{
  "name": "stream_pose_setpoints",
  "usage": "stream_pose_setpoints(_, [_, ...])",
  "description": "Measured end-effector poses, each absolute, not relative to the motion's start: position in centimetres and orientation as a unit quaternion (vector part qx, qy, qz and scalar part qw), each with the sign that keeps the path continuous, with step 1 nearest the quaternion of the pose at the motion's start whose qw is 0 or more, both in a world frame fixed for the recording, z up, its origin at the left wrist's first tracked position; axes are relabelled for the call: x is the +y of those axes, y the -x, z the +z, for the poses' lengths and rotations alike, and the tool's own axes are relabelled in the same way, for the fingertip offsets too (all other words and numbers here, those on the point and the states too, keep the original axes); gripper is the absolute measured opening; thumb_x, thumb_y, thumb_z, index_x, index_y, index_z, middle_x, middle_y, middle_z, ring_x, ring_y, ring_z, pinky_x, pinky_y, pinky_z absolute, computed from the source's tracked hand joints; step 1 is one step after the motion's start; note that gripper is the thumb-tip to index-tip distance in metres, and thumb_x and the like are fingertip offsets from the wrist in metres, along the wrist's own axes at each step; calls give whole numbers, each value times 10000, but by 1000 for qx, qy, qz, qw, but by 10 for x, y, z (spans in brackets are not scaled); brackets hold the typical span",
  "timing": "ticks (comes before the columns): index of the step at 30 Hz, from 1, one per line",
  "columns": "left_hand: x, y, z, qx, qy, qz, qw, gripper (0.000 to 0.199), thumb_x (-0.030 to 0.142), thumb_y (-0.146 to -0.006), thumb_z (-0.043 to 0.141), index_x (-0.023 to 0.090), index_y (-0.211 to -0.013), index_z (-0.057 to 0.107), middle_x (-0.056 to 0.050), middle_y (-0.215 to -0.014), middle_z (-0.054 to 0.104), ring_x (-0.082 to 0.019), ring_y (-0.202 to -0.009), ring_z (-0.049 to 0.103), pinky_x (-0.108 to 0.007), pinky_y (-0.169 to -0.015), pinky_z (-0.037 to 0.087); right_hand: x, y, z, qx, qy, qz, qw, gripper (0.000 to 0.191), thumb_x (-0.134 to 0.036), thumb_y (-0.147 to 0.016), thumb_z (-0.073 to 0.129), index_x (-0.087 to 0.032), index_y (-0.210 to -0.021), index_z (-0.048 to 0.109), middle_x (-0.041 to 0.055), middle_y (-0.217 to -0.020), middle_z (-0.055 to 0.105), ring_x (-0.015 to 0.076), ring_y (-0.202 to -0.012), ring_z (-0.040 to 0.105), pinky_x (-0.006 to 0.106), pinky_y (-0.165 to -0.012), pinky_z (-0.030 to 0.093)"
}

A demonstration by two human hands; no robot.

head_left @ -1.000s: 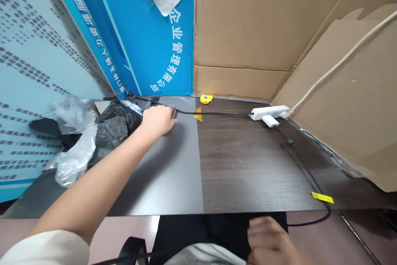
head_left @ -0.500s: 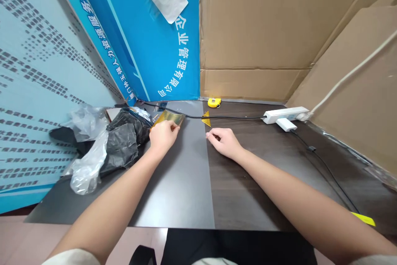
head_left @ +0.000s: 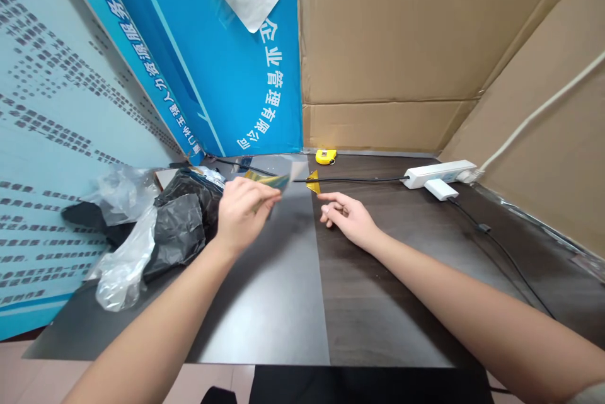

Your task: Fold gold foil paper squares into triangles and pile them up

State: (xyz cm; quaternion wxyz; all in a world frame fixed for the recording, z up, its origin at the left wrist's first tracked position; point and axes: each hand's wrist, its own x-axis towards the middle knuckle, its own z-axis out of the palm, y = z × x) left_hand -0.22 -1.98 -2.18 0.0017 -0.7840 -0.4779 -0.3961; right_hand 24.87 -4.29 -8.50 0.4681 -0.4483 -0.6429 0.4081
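Observation:
My left hand (head_left: 244, 212) pinches a shiny amber film sheet (head_left: 268, 182) between thumb and fingers, its right end lifted and tilted above the grey part of the desk. The hand hides some of the sheet. My right hand (head_left: 348, 218) is open, its index finger reaching forward and the other fingers loosely curled. That index fingertip is close to a small amber film triangle (head_left: 314, 184) lying across the seam of the desk; I cannot tell whether they touch. Nothing shows in the right hand.
A yellow tape measure (head_left: 326, 157) sits by the back wall. A black cable (head_left: 363, 179) runs to a white power strip (head_left: 437, 172) with a white adapter (head_left: 441, 189). Crumpled black plastic (head_left: 182, 221) and clear plastic bags (head_left: 123, 265) lie at left. Cardboard (head_left: 387, 32) lines the back.
My left hand has raised the amber film sheet from the desk and tilted it. My right hand has uncurled its index finger toward the triangle. The view has shifted slightly.

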Motion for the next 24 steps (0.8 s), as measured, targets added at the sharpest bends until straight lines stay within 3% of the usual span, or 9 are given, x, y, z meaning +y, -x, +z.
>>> stream_pose_setpoints(2, [-28,-8,-28,-324,823,-465,-25,198,359,-942,653,241,-814,746,-29,-835,783,-182,-814,693,-378,-878,512,-47,-244,-85,-634,427,451,461,708,-538,-874,663,-172,-1445,459,17,-730,717,146,-536,628,288,-542,544])
stream_pose_setpoints(5, [-35,-21,-42,-220,839,-488,-102,190,323,-967,639,247,-837,755,-30,-819,785,-171,-796,687,-369,-822,529,-51,-242,-84,-612,361,537,455,897,-583,-792,761,-215,-1508,365,8,-773,732,133,-488,605,265,-467,518])
stream_pose_setpoints(9, [-35,-29,-55,-240,817,-499,-162,196,372,-946,672,252,-828,772,-47,-851,769,-177,-831,672,-370,-829,522,-47,-248,-81,-568,316,575,497,736,-558,-680,871,-240,-1264,556,41,-930,738,140,-527,636,283,-458,541])
stream_pose_setpoints(12, [-30,-27,-58,-276,794,-514,-171,157,372,-917,710,243,-861,779,-57,-884,736,-175,-851,646,-354,-818,504,-42,-254,-82,-561,343,551,514,595,-554,-635,900,-220,-1032,610,27,-852,714,156,-553,652,299,-484,554])
stream_pose_setpoints(15, [-24,-25,-60,-298,776,-517,-203,185,382,-903,715,214,-836,755,-50,-857,706,-164,-824,630,-327,-797,502,-38,-257,-84,-561,375,521,523,523,-593,-667,870,-202,-920,631,21,-760,691,148,-527,621,326,-523,560])
stream_pose_setpoints(18, [-22,-25,-63,-319,753,-515,-257,269,422,-895,711,184,-773,694,-32,-780,667,-140,-742,599,-287,-732,495,-35,-260,-85,-563,412,470,541,500,-637,-698,833,-184,-850,687,52,-796,687,173,-656,637,375,-662,586])
stream_pose_setpoints(21, [-22,-29,-65,-340,723,-509,-322,355,509,-868,718,174,-762,665,-19,-723,640,-126,-672,567,-252,-634,470,-34,-261,-82,-558,432,422,569,498,-652,-665,850,-191,-812,735,87,-1034,692,231,-970,650,414,-928,555])
stream_pose_setpoints(24, [-25,-33,-66,-349,690,-501,-388,420,575,-809,754,170,-775,650,-18,-725,647,-124,-653,570,-232,-589,468,-36,-260,-81,-554,427,436,566,521,-667,-692,828,-204,-921,761,93,-1164,705,275,-1129,637,436,-1023,519])
